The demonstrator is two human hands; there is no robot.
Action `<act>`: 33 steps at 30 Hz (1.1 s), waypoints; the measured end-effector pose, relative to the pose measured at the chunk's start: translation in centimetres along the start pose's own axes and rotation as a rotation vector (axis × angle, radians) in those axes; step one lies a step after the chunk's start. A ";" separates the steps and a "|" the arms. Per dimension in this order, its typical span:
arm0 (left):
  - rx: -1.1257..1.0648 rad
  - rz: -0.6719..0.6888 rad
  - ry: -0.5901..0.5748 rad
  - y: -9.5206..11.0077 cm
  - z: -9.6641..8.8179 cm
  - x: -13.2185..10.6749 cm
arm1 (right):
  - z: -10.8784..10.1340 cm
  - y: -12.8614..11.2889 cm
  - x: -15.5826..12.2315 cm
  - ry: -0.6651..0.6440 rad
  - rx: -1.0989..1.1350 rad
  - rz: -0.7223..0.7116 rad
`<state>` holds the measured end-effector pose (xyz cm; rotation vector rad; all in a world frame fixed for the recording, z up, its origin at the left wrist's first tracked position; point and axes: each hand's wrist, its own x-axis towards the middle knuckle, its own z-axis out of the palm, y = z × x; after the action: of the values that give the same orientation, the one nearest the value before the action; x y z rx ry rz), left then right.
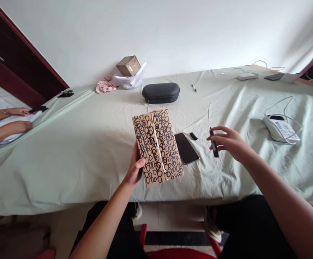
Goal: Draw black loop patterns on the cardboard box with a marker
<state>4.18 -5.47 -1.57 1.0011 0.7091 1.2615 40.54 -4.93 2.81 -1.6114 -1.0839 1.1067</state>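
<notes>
My left hand point(135, 169) grips the left edge of a cardboard box point(157, 145) covered in black scribbled loops, holding it tilted on the table. My right hand point(230, 142) hovers to the right of it, fingers closed round a black marker point(214, 145) that points downward. The marker's black cap point(193, 136) lies on the cloth between my hands, beside a dark phone point(186, 148) that rests face up next to the box.
A pale green cloth point(78, 154) covers the table. At the back are a black case point(161, 92), a plastic tub with a small box point(129, 73), a pink rag point(105, 85) and a pen point(193, 87). A white device point(280, 128) sits right. Another person's hands point(17, 118) work at left.
</notes>
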 end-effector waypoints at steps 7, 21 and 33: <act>0.004 0.013 -0.010 -0.1 -0.2 0.1 | 1.9 3.5 1.7 -0.054 -0.823 -0.162; -0.023 0.006 -0.027 0.3 0.3 0.1 | 3.8 4.8 3.5 0.059 -0.960 -0.238; 0.003 0.032 -0.019 0.0 0.0 0.2 | 7.5 5.0 4.0 0.205 -0.792 -0.272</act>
<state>4.17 -5.27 -1.51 1.0289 0.6825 1.2772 35.18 -0.93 -4.43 -2.0241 -1.6569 0.3124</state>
